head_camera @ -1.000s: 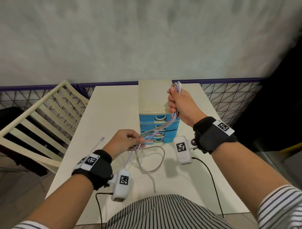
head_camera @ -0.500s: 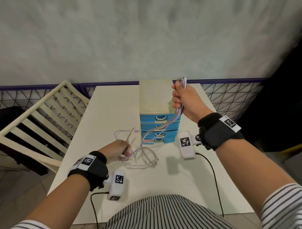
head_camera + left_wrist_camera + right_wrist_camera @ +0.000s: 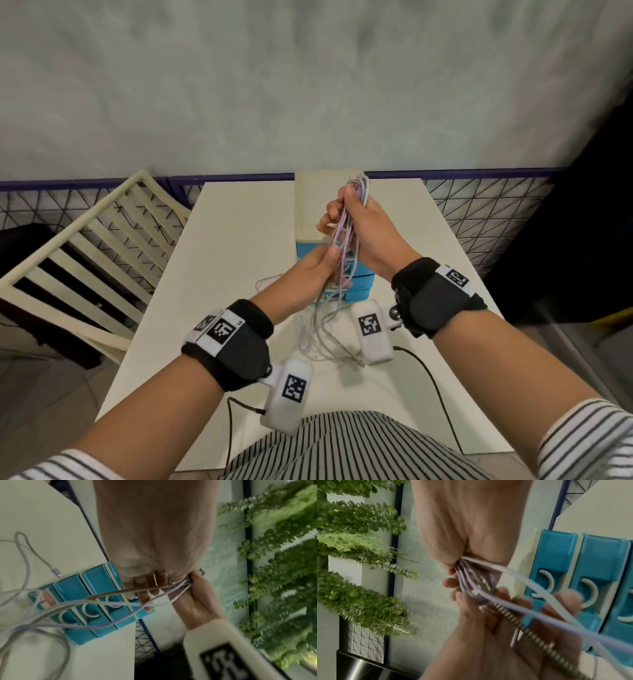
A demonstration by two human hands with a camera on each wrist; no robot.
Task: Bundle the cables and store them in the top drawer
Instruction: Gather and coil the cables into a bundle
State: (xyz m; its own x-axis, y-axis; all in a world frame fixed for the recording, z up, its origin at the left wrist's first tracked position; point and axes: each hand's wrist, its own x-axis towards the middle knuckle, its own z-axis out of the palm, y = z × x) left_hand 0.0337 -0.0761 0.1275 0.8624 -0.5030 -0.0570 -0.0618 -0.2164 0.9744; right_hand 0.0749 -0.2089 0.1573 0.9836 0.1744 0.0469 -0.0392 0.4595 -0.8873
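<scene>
My right hand [image 3: 356,219] is raised in front of the drawer unit and grips the folded top of the cables [image 3: 346,236]: lilac, white and a braided metal one [image 3: 513,619]. Just below it my left hand [image 3: 322,263] pinches the same strands between thumb and fingers [image 3: 496,628]. The loose lower lengths [image 3: 325,339] hang to the table and lie in loops there. A lilac plug end [image 3: 55,571] rests on the table left of the unit. The cream drawer unit [image 3: 310,202] has blue drawers [image 3: 556,555], all pushed in.
The white table [image 3: 233,246] has free surface left and right of the drawer unit. A cream slatted chair [image 3: 85,246] stands at its left. A wire-mesh fence [image 3: 479,212] with a purple rail runs behind. Black sensor leads [image 3: 435,387] trail from the wrist units.
My left hand has risen from the table, where it held the lower strands, up to the bundle just under my right hand. The right hand has shifted slightly left over the unit.
</scene>
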